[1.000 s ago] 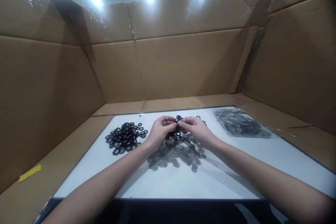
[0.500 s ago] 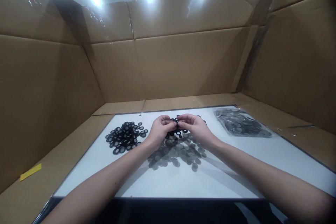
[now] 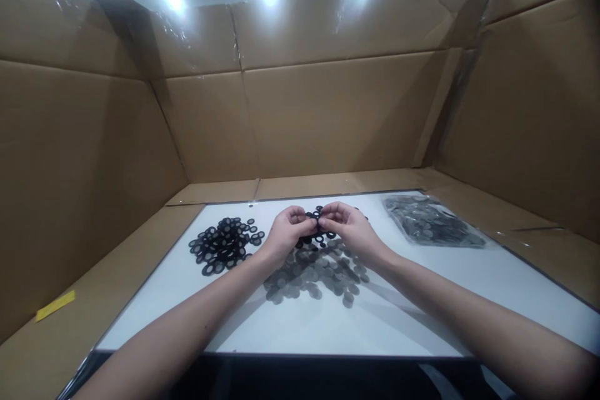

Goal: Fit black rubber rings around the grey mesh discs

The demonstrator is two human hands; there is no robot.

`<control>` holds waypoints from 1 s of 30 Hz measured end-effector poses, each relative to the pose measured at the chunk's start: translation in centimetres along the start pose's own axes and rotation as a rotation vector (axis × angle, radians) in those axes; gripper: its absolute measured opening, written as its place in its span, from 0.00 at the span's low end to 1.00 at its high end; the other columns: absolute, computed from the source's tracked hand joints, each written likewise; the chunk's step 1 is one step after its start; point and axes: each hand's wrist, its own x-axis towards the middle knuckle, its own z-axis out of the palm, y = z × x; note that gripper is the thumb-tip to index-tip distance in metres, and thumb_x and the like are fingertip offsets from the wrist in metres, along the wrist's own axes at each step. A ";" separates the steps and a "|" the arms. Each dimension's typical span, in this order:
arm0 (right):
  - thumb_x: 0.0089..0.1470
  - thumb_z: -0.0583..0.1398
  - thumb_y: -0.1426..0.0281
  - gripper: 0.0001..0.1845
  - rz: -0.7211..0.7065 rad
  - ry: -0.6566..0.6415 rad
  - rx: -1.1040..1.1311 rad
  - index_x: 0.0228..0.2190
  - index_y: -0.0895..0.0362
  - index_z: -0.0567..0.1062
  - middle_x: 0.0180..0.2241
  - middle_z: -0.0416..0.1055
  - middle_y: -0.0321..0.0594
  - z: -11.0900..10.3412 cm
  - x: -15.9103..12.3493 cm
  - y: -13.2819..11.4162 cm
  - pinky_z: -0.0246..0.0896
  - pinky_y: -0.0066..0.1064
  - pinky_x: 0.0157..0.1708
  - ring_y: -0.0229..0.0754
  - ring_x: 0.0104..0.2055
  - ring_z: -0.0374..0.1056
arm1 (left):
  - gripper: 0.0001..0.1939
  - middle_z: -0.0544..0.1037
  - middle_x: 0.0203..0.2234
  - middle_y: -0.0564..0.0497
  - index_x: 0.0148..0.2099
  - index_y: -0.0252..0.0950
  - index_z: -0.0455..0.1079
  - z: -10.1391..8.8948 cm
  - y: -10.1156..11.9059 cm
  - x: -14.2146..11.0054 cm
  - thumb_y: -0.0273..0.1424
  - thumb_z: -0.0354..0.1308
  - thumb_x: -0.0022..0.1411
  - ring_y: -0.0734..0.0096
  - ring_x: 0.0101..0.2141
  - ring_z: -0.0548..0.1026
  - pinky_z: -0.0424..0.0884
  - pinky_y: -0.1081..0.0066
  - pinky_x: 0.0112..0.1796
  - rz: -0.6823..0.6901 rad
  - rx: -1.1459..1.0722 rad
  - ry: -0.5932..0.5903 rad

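**Two hands meet over a small black piece near the worktop's far side**

Our white worktop point(image 3: 281, 331) has cardboard walls point(image 3: 328, 119) rising beyond its far and side edges. The far edge runs just past our fingers; the near edge is well apart from them. We have bare surface between the grey discs point(image 3: 323, 275) and the near edge, and more between our right hand point(image 3: 350, 228) and the clear bag of discs point(image 3: 431, 225). To the left, a heap of black-rimmed discs point(image 3: 220, 247) sits near our left hand point(image 3: 287, 232).

The small black piece point(image 3: 315, 219) is mostly covered by fingers, so we cannot tell which way it faces or how any long axis runs. It lies between our two hands, at the thumb tips. Our left hand is narrowed in a pinch on it, and our right hand pinches it from the other side. Loose black rings point(image 3: 319, 239) lie around and below our fingertips, and the grey discs spread nearer to us.
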 end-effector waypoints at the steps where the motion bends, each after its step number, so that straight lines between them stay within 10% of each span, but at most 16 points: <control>1: 0.40 0.65 0.66 0.16 0.000 0.000 0.004 0.32 0.59 0.69 0.25 0.69 0.35 0.0 0.0 0.0 0.62 0.31 0.34 0.36 0.29 0.67 | 0.16 0.71 0.25 0.53 0.35 0.33 0.62 0.0 0.0 0.0 0.32 0.65 0.47 0.73 0.30 0.74 0.71 0.65 0.42 -0.005 -0.008 -0.010; 22: 0.47 0.61 0.65 0.15 -0.123 -0.040 -0.213 0.39 0.57 0.76 0.40 0.74 0.43 -0.3 -0.3 -0.4 0.63 0.38 0.44 0.44 0.42 0.70 | 0.14 0.75 0.32 0.45 0.40 0.30 0.67 -0.6 0.3 -0.1 0.31 0.63 0.52 0.67 0.35 0.76 0.69 0.59 0.47 -0.062 -0.098 -0.019; 30: 0.49 0.61 0.68 0.13 -0.471 -0.067 -0.588 0.40 0.53 0.75 0.37 0.74 0.41 -0.8 -0.6 -0.8 0.64 0.35 0.41 0.42 0.39 0.69 | 0.15 0.75 0.33 0.45 0.39 0.31 0.66 -0.8 0.8 -0.2 0.32 0.64 0.51 0.67 0.34 0.76 0.70 0.60 0.46 -0.056 -0.068 -0.018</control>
